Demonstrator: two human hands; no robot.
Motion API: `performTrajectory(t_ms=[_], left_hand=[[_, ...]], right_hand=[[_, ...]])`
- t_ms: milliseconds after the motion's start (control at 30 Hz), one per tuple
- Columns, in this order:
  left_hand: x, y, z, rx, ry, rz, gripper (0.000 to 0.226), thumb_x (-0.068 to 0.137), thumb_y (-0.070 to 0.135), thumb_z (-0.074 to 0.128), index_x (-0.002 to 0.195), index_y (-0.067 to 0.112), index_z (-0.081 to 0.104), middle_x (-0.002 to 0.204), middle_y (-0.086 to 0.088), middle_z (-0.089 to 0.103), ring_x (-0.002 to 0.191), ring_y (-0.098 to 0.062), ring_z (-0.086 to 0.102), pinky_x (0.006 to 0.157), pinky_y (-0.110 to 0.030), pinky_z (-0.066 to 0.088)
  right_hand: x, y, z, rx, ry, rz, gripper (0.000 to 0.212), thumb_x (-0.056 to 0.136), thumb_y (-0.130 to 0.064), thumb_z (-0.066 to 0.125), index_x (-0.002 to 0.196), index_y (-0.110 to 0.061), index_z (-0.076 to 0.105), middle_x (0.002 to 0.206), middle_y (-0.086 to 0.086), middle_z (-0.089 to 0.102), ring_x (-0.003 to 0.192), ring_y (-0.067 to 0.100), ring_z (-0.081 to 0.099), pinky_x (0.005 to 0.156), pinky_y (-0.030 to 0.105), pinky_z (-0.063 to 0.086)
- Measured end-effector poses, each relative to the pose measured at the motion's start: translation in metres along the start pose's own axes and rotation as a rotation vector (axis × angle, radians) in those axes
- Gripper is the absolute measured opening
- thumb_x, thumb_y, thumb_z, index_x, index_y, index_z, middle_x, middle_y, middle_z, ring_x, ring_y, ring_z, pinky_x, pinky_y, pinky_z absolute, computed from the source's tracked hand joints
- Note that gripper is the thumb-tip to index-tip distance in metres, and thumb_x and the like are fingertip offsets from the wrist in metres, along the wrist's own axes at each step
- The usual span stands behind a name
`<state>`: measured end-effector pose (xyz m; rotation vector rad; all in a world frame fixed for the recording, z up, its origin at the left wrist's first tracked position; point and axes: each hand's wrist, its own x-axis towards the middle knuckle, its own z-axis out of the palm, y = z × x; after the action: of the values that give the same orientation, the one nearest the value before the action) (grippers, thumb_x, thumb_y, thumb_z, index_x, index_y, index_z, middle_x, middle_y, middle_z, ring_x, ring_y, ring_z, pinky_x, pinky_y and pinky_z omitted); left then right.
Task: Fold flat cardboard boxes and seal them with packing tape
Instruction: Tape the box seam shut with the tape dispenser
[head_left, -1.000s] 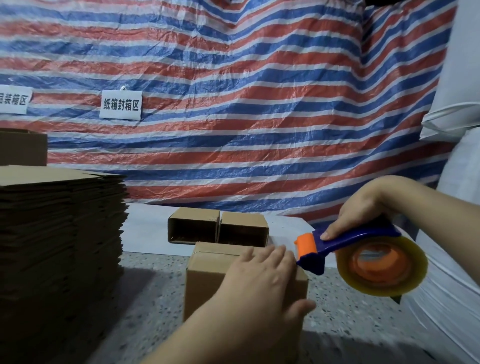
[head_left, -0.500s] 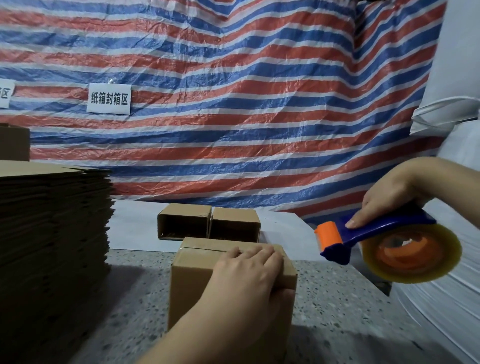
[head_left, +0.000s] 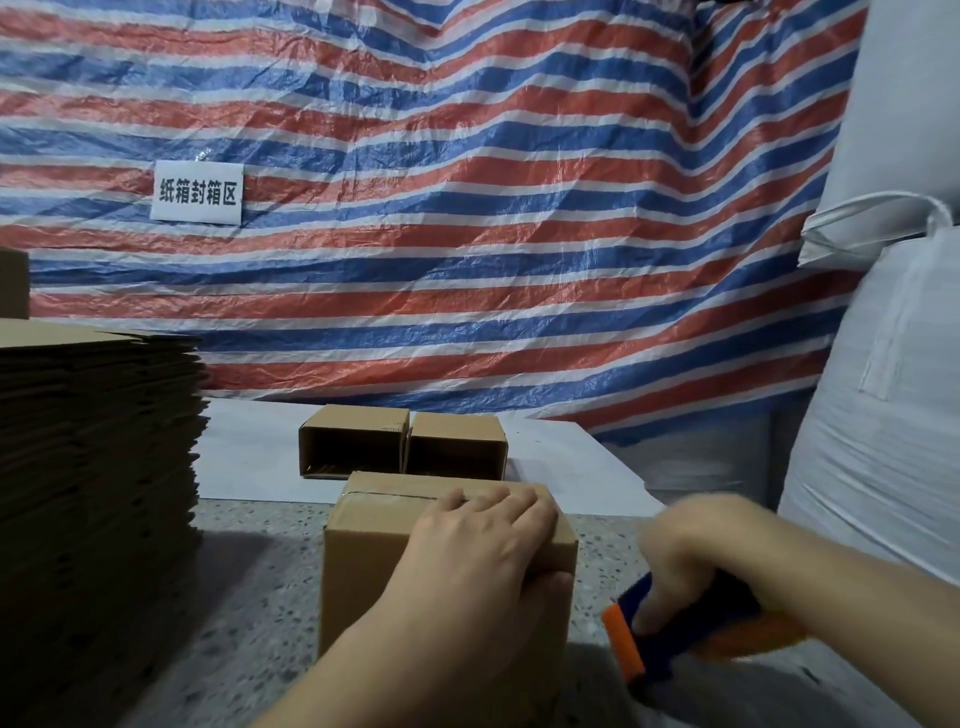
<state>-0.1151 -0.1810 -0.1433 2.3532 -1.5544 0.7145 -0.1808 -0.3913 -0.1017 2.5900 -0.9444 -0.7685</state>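
A folded brown cardboard box (head_left: 363, 561) stands on the speckled table, its top flaps closed with a seam showing at the back left. My left hand (head_left: 478, 551) lies on its top right, fingers spread over the flaps and thumb down the right side. To the right of the box, low near the table, my right hand (head_left: 696, 561) grips the blue handle of a tape dispenser (head_left: 644, 639) with an orange roller; it is motion-blurred, and the tape roll is mostly hidden by my wrist.
A tall stack of flat cardboard blanks (head_left: 98, 467) fills the left. Two open folded boxes (head_left: 405, 447) lie on their sides on a white sheet (head_left: 561, 467) at the back. A striped tarp hangs behind. White sacks (head_left: 883, 415) bulge on the right.
My right hand has swung the tape dispenser down and toward me, from above and right of the box to low beside its right side. The left hand has stayed on the box top.
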Motion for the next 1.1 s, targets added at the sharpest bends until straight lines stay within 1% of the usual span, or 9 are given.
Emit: performTrajectory(t_ms=[167, 233, 433, 533, 600, 667, 833, 967, 1100], left_hand=[[0.001, 0.002, -0.002, 0.0, -0.003, 0.007, 0.057, 0.099, 0.058, 0.034, 0.15, 0.036, 0.023, 0.16, 0.013, 0.024, 0.147, -0.013, 0.021, 0.119, -0.041, 0.014], [0.001, 0.002, -0.001, 0.01, 0.007, 0.005, 0.058, 0.099, 0.059, 0.034, 0.151, 0.036, 0.021, 0.16, 0.013, 0.023, 0.147, -0.012, 0.02, 0.12, -0.041, 0.013], [0.0, 0.0, 0.003, 0.023, 0.038, 0.008, 0.062, 0.097, 0.062, 0.031, 0.152, 0.037, 0.018, 0.16, 0.016, 0.023, 0.147, -0.01, 0.019, 0.119, -0.037, 0.015], [0.0, -0.001, 0.004, 0.029, 0.043, 0.015, 0.064, 0.096, 0.065, 0.029, 0.152, 0.037, 0.018, 0.16, 0.017, 0.023, 0.147, -0.008, 0.019, 0.118, -0.035, 0.016], [0.001, -0.002, 0.005, 0.034, 0.042, 0.018, 0.064, 0.096, 0.066, 0.029, 0.152, 0.037, 0.017, 0.16, 0.017, 0.023, 0.147, -0.008, 0.02, 0.118, -0.036, 0.016], [0.001, -0.002, 0.006, 0.044, 0.052, 0.022, 0.064, 0.096, 0.066, 0.028, 0.152, 0.038, 0.018, 0.159, 0.017, 0.025, 0.147, -0.008, 0.022, 0.117, -0.034, 0.018], [0.0, -0.002, 0.006, 0.034, 0.067, 0.021, 0.063, 0.095, 0.066, 0.029, 0.151, 0.039, 0.02, 0.159, 0.018, 0.026, 0.146, -0.007, 0.022, 0.118, -0.033, 0.017], [0.0, -0.001, 0.006, 0.035, 0.073, 0.021, 0.064, 0.095, 0.066, 0.028, 0.152, 0.038, 0.017, 0.159, 0.018, 0.023, 0.147, -0.008, 0.019, 0.118, -0.035, 0.014], [-0.001, 0.0, 0.007, 0.044, 0.084, 0.024, 0.065, 0.095, 0.066, 0.025, 0.152, 0.037, 0.016, 0.16, 0.016, 0.022, 0.147, -0.009, 0.019, 0.119, -0.036, 0.013]], right_hand=[[0.015, 0.0, 0.071, 0.347, 0.546, 0.002, 0.076, 0.076, -0.083, 0.052, 0.128, -0.028, 0.06, 0.131, -0.004, 0.063, 0.115, 0.016, 0.061, 0.084, 0.03, 0.049], [0.02, -0.011, 0.095, 0.452, 0.586, 0.017, 0.079, 0.075, -0.084, 0.051, 0.131, -0.028, 0.058, 0.134, -0.003, 0.062, 0.121, 0.016, 0.059, 0.096, 0.031, 0.049], [0.012, -0.025, 0.112, 0.43, 0.68, 0.202, 0.078, 0.082, -0.088, 0.025, 0.117, -0.029, 0.061, 0.122, -0.005, 0.067, 0.112, 0.016, 0.062, 0.093, 0.035, 0.048], [0.003, -0.027, 0.09, 0.654, 0.878, 0.061, 0.069, 0.09, -0.077, 0.017, 0.102, -0.025, 0.061, 0.109, -0.005, 0.066, 0.104, 0.014, 0.06, 0.09, 0.036, 0.048], [-0.005, -0.036, 0.068, 1.312, 0.745, -0.175, 0.064, 0.092, -0.073, 0.027, 0.094, -0.02, 0.063, 0.096, 0.001, 0.067, 0.093, 0.016, 0.062, 0.089, 0.04, 0.052], [-0.009, -0.051, 0.051, 1.739, 0.433, -0.311, 0.06, 0.095, -0.068, 0.036, 0.106, -0.017, 0.066, 0.105, 0.006, 0.069, 0.101, 0.02, 0.065, 0.101, 0.045, 0.05], [-0.008, -0.081, 0.045, 2.021, 0.173, -0.491, 0.068, 0.08, -0.082, 0.04, 0.121, -0.036, 0.069, 0.124, 0.0, 0.071, 0.124, 0.022, 0.06, 0.114, 0.047, 0.041], [0.005, -0.103, 0.061, 2.206, 0.046, -0.528, 0.05, 0.08, -0.075, 0.048, 0.087, -0.039, 0.082, 0.092, -0.002, 0.079, 0.081, 0.016, 0.077, 0.063, 0.03, 0.061], [0.013, -0.106, 0.078, 2.269, 0.137, -0.46, 0.039, 0.102, -0.045, 0.045, 0.104, -0.021, 0.076, 0.087, -0.003, 0.079, 0.076, 0.015, 0.076, 0.058, 0.028, 0.059]])
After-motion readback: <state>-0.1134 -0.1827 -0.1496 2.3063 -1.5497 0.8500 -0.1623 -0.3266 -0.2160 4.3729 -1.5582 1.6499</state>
